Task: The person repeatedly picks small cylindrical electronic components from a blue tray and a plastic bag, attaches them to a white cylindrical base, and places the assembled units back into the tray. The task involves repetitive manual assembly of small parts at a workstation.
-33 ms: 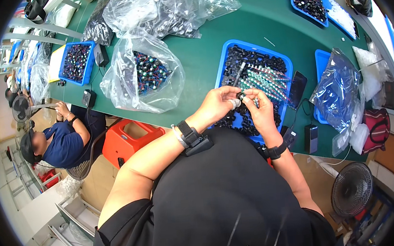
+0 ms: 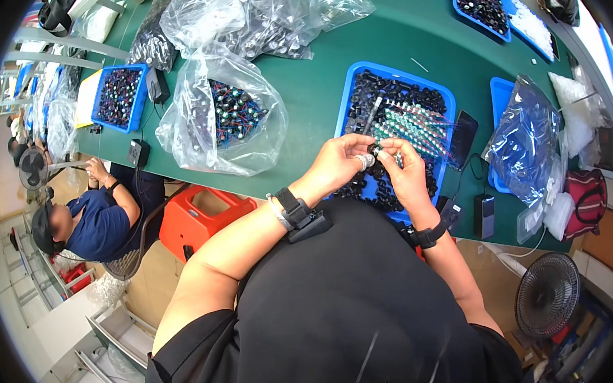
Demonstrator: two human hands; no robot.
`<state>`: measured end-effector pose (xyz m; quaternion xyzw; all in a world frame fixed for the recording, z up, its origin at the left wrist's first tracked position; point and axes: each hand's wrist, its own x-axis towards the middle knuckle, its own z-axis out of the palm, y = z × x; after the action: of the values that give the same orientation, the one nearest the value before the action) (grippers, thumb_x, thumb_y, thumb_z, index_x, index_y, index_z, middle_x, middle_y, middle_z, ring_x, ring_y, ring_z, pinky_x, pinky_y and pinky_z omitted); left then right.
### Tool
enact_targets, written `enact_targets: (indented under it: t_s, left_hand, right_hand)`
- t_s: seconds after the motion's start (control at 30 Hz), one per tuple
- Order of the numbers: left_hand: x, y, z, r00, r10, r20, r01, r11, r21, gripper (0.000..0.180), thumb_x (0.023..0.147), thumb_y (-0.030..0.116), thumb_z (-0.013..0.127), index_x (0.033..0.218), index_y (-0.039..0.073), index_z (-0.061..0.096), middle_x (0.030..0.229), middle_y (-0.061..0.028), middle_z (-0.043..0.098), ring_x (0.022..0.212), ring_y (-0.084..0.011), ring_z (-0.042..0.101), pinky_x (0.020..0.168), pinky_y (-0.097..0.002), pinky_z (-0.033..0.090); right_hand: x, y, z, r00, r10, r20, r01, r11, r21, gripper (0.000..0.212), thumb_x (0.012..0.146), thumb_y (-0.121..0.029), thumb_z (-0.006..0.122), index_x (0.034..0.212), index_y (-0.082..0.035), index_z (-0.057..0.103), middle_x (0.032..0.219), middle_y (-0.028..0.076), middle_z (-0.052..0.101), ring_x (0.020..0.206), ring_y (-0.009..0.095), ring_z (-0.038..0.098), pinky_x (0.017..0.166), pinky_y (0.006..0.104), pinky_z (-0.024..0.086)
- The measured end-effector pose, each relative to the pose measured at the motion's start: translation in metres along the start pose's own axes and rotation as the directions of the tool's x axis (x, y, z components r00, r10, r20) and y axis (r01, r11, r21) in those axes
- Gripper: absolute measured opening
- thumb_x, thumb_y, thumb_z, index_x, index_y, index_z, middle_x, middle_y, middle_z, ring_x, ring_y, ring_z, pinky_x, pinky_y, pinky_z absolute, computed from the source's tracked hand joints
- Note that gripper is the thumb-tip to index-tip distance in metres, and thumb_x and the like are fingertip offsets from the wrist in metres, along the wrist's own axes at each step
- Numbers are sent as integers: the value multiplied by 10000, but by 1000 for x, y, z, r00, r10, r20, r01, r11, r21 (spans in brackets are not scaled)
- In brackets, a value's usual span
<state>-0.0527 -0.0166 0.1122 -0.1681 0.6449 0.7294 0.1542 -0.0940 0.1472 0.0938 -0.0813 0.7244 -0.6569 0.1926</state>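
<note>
Both my hands meet over the near part of a blue tray (image 2: 402, 78). My left hand (image 2: 340, 163) pinches a small dark piece (image 2: 374, 149) at its fingertips, and a ring sits on one finger. From the other side my right hand (image 2: 407, 170) closes thumb and fingers on the same piece; its exact kind is too small to make out. Many small black plastic parts (image 2: 379, 86) fill the tray. On top of them lie rows of small round green-and-white parts (image 2: 408, 127) with thin red wires. A slim dark stick (image 2: 372, 116) with a pale end lies beside these rows.
Left of the tray, an open clear bag (image 2: 176, 133) holds wired parts (image 2: 238, 112). A dark phone-like slab (image 2: 463, 138) touches the tray's right side. Farther right a plastic bag (image 2: 529, 134) covers another tray. A co-worker (image 2: 104, 222) sits left, past a red stool (image 2: 198, 229).
</note>
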Motion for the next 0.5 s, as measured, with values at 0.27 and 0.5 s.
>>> enact_targets:
  t_s: [0.27, 0.5]
  left_hand:
    - [2, -9, 0, 1000, 26, -12, -25, 996, 84, 334, 823, 33, 644, 1140, -36, 563, 988, -78, 620, 913, -128, 592, 834, -266, 486]
    - [4, -17, -1, 1000, 7, -6, -6, 995, 102, 315, 832, 56, 648, 1120, -42, 568, 982, -70, 622, 898, -119, 592, 828, -264, 485]
  right_hand:
    - [-2, -4, 5, 999, 12, -34, -15, 996, -84, 182, 826, 21, 596, 1004, -18, 600, 800, 1, 592, 745, 61, 530, 672, 214, 443]
    - [-4, -10, 13, 988, -150, -42, 122, 912, -391, 232, 755, 11, 627, 979, -45, 610, 710, 63, 594, 622, 159, 577, 595, 291, 465]
